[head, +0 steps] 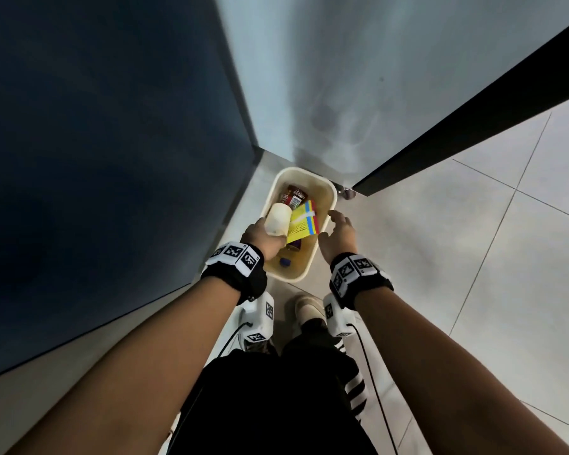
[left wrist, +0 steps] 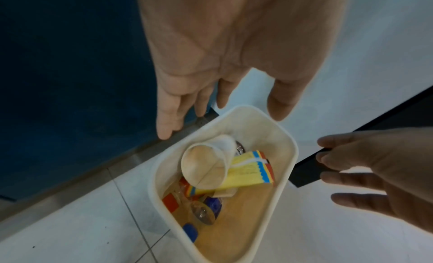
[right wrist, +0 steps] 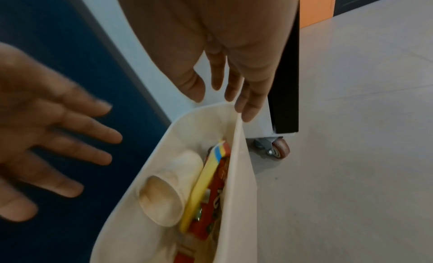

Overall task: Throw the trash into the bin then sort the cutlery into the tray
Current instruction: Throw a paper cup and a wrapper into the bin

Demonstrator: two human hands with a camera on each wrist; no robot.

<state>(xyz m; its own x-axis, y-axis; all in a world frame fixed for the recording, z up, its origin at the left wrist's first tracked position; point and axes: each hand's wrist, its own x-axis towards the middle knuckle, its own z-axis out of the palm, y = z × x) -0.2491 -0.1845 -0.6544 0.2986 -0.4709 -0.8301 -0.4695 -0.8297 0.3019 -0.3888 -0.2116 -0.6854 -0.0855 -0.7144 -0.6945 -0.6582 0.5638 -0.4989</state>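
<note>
A cream plastic bin [head: 329, 191] [left wrist: 291, 144] [right wrist: 239, 137] stands on the floor in a corner. Inside lie a white paper cup [head: 278, 219] [left wrist: 206, 165] [right wrist: 164, 193] on its side, a yellow packet [head: 303, 224] [left wrist: 248, 172] [right wrist: 203, 181], a red wrapper and blue bottle caps. My left hand [head: 257, 234] [left wrist: 222, 93] [right wrist: 58, 137] hovers over the bin's left rim, fingers spread and holding nothing. My right hand [head: 337, 231] [right wrist: 225, 85] [left wrist: 374, 170] hangs over the right rim, fingers straight and empty. No cutlery or tray shows.
A dark blue panel [head: 112, 159] rises at the left. Behind the bin stands a white cabinet with a black edge [head: 473, 119] on a caster wheel [right wrist: 279, 146]. Pale tiled floor [head: 473, 241] spreads to the right. My shoes [head: 306, 305] are just behind the bin.
</note>
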